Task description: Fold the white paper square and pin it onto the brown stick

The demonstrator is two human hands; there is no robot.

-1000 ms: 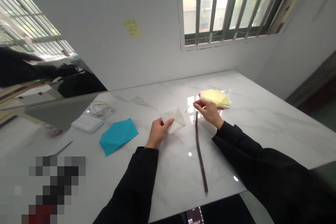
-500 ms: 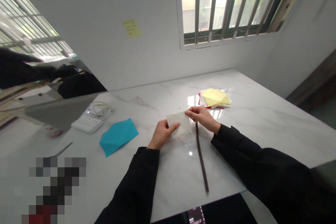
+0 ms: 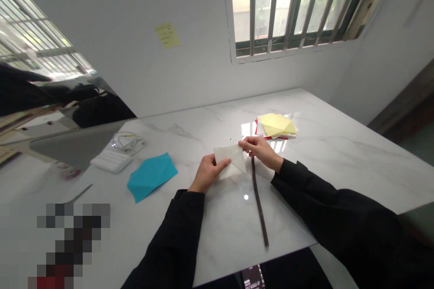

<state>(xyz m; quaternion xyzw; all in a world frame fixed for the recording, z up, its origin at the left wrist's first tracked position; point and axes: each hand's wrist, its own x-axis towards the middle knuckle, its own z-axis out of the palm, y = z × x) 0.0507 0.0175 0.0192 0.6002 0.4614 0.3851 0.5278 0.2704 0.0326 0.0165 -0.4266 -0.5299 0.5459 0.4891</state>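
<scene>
A small cream paper envelope (image 3: 233,165) is held up just above the white marbled table. My left hand (image 3: 207,172) is closed on its left side, thumb lying across the front and the other fingers behind. With thumb and forefinger, my right hand (image 3: 259,148) pinches the envelope's upper right corner. Under the right hand, a thin dark brown strip (image 3: 259,207) runs along the table toward me; its far end is hidden by that hand. Two tiny shiny beads or studs (image 3: 229,138) lie just beyond the envelope.
Farther back right lies a stack of yellow, white and red paper pieces (image 3: 278,125). An unfolded blue envelope (image 3: 152,176) is on the left, near a white box (image 3: 111,160) with a cable (image 3: 127,142). A dark device (image 3: 264,273) sits at the near edge.
The whole view has shifted very slightly. Both hands keep their hold on the cream envelope, with hardly any other movement visible.
</scene>
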